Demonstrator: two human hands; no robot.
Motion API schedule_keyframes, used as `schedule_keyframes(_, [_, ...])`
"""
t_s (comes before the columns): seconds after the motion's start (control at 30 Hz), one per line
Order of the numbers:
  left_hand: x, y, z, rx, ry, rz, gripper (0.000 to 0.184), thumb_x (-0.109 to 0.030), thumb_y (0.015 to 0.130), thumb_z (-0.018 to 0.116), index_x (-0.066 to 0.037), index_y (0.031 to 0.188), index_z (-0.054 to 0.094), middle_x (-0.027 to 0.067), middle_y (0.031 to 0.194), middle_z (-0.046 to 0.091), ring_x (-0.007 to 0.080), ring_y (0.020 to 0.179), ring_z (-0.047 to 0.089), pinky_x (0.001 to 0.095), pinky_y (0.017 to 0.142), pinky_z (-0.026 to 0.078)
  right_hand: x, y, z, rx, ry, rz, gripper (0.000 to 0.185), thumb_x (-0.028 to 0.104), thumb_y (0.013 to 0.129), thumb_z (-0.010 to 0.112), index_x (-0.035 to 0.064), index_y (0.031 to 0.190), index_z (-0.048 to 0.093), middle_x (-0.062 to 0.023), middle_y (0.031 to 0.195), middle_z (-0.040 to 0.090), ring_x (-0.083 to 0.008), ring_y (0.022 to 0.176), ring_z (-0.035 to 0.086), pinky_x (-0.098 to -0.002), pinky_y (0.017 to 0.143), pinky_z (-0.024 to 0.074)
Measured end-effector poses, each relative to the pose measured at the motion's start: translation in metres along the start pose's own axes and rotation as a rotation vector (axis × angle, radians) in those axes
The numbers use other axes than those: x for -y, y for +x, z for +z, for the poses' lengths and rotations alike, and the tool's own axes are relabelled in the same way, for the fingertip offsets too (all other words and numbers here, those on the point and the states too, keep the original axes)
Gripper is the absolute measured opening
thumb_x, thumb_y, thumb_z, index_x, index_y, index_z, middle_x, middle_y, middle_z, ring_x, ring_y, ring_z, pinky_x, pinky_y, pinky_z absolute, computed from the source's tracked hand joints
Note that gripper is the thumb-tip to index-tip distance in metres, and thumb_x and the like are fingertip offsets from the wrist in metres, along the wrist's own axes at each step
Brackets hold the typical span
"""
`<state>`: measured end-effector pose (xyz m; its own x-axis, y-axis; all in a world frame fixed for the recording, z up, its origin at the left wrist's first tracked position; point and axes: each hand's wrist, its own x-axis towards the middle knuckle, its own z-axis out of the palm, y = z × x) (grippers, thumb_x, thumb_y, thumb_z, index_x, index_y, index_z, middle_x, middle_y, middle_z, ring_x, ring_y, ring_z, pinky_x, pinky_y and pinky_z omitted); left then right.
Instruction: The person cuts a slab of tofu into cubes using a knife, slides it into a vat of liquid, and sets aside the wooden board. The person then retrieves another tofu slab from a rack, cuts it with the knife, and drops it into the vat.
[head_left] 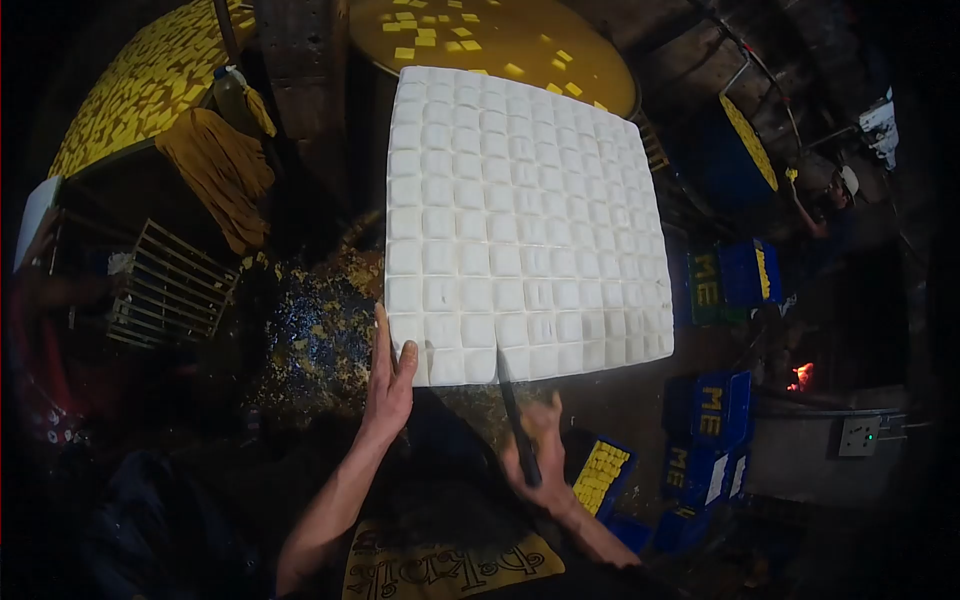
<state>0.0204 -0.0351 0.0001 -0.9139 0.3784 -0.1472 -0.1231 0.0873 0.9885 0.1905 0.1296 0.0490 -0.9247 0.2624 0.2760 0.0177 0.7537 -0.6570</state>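
A large white slab of tofu (530, 230), scored into a grid of square pieces, lies in front of me. My left hand (389, 385) is at its near left corner, fingers stretched along the left side and thumb against the near edge. My right hand (540, 455) is closed around the handle of a knife (513, 410), slightly blurred. The blade points away from me and meets the slab's near edge at a groove between two columns. What supports the slab is hidden beneath it.
Behind the slab stands a round vat (600, 60) with yellow blocks floating in brownish liquid. Another vat (130, 110) at left is full of yellow pieces. Blue crates (722, 395) stack at right, near a fire (800, 376). A person (840, 195) is at far right.
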Motion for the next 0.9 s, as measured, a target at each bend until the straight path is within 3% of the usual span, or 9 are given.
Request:
schedule_keyframes(0.17, [-0.002, 0.002, -0.016, 0.119, -0.083, -0.024, 0.081, -0.048, 0.102, 0.042, -0.002, 0.156, 0.003, 0.0217, 0.162, 0.006, 0.0357, 0.150, 0.004, 0.0449, 0.120, 0.010, 0.031, -0.017, -0.054, 0.093, 0.193, 0.068, 0.044, 0.013, 0.083, 0.065, -0.0004, 0.122, 0.049, -0.0155, 0.118, 0.056, -0.0271, 0.112, 0.058, -0.0532, 0.112, 0.0317])
schedule_keyframes(0.23, [-0.004, 0.006, -0.035, 0.183, -0.076, -0.020, 0.081, -0.049, 0.102, 0.042, -0.004, 0.156, 0.002, 0.0209, 0.162, 0.007, 0.0348, 0.150, 0.005, 0.0433, 0.120, 0.011, 0.009, 0.026, -0.039, -0.175, 0.827, 0.466, 0.040, 0.011, 0.086, 0.062, -0.0018, 0.121, 0.049, -0.0126, 0.114, 0.058, -0.0191, 0.104, 0.059, -0.0379, 0.098, 0.0438])
schedule_keyframes(0.3, [0.001, 0.010, -0.056, 0.239, -0.073, -0.021, 0.081, -0.050, 0.102, 0.042, -0.006, 0.157, 0.002, 0.0201, 0.162, 0.008, 0.0338, 0.150, 0.005, 0.0418, 0.120, 0.011, 0.003, 0.127, -0.019, -0.100, 0.404, 0.182, 0.037, 0.006, 0.083, 0.062, -0.0014, 0.118, 0.052, -0.0155, 0.103, 0.060, -0.0225, 0.096, 0.062, -0.0365, 0.087, 0.0479])
schedule_keyframes(0.37, [0.025, 0.012, -0.081, 0.234, -1.062, -0.320, 0.077, -0.049, 0.102, 0.042, -0.009, 0.157, 0.007, 0.0182, 0.163, 0.008, 0.0313, 0.150, 0.010, 0.0418, 0.120, 0.012, -0.030, 0.223, 0.023, -0.161, 0.228, 0.075, 0.035, 0.004, 0.081, 0.063, -0.0020, 0.114, 0.054, -0.0185, 0.096, 0.061, -0.0273, 0.090, 0.064, -0.0362, 0.079, 0.0501])
schedule_keyframes(0.4, [0.054, 0.013, -0.100, 0.143, -0.879, -0.494, 0.070, -0.050, 0.101, 0.042, -0.016, 0.157, 0.018, 0.0129, 0.164, 0.010, 0.0279, 0.145, 0.027, 0.0324, 0.115, 0.026, -0.031, 0.269, 0.041, -0.201, 0.198, 0.019, 0.033, 0.004, 0.082, 0.062, -0.0021, 0.112, 0.054, -0.0206, 0.096, 0.061, -0.0337, 0.087, 0.063, -0.0392, 0.077, 0.0500])
schedule_keyframes(0.5, [0.098, -0.003, -0.133, 0.091, 0.976, -0.363, 0.084, -0.047, 0.091, 0.063, -0.007, 0.154, 0.024, 0.0197, 0.161, 0.017, 0.0350, 0.145, 0.025, 0.0402, 0.115, 0.030, -0.057, 0.373, 0.091, -0.231, 0.186, -0.080, 0.030, 0.005, 0.080, 0.063, -0.0015, 0.108, 0.055, -0.0202, 0.094, 0.059, -0.0404, 0.093, 0.057, -0.0441, 0.081, 0.0463])
schedule_keyframes(0.6, [0.106, -0.017, -0.147, -0.068, 0.579, -0.445, 0.082, -0.040, 0.090, 0.068, -0.004, 0.152, 0.027, 0.0215, 0.159, 0.021, 0.0357, 0.147, 0.023, 0.0416, 0.117, 0.027, -0.067, 0.439, 0.120, -0.347, 0.079, -0.211, 0.026, 0.008, 0.080, 0.064, 0.0000, 0.103, 0.055, -0.0184, 0.091, 0.058, -0.0380, 0.092, 0.055, -0.0473, 0.086, 0.0410])
schedule_keyframes(0.77, [0.087, -0.012, -0.128, -0.111, 0.527, -0.391, 0.077, -0.035, 0.092, 0.066, -0.003, 0.151, 0.029, 0.0215, 0.156, 0.026, 0.0382, 0.144, 0.026, 0.0431, 0.116, 0.027, -0.076, 0.450, 0.126, -0.252, -0.088, -0.210, 0.019, 0.009, 0.080, 0.063, 0.0040, 0.094, 0.052, -0.0171, 0.087, 0.057, -0.0371, 0.090, 0.053, -0.0510, 0.088, 0.0339])
schedule_keyframes(0.9, [0.059, 0.002, -0.094, -0.052, 0.160, -0.231, 0.065, -0.018, 0.097, 0.059, -0.004, 0.152, 0.027, 0.0229, 0.155, 0.029, 0.0338, 0.139, 0.038, 0.0405, 0.104, 0.044, -0.064, 0.360, 0.111, -0.218, -0.061, -0.277, 0.024, 0.009, 0.080, 0.065, 0.0028, 0.100, 0.053, -0.0178, 0.089, 0.055, -0.0378, 0.091, 0.052, -0.0513, 0.088, 0.0341])
